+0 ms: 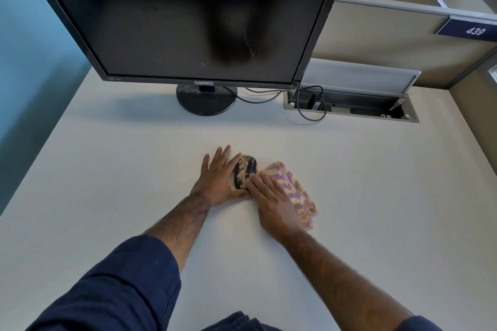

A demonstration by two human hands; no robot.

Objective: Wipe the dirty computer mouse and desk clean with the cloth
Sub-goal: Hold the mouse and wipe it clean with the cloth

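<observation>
- I see left hand [218, 180] flat, fingers spread, hiding mouse [245, 172] left side
- right hand [273, 200] flat, pressing cloth [293, 191]
- sign [469, 30] reads 439

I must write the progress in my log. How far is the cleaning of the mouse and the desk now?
Nothing looks finished yet. The mouse is still covered with sandy dirt on its top. In hand: the left hand steadies the mouse from its left side, and the right hand presses the cloth flat on the desk with fingertips at the mouse. Left: wiping the mouse, then the desk around it.
</observation>
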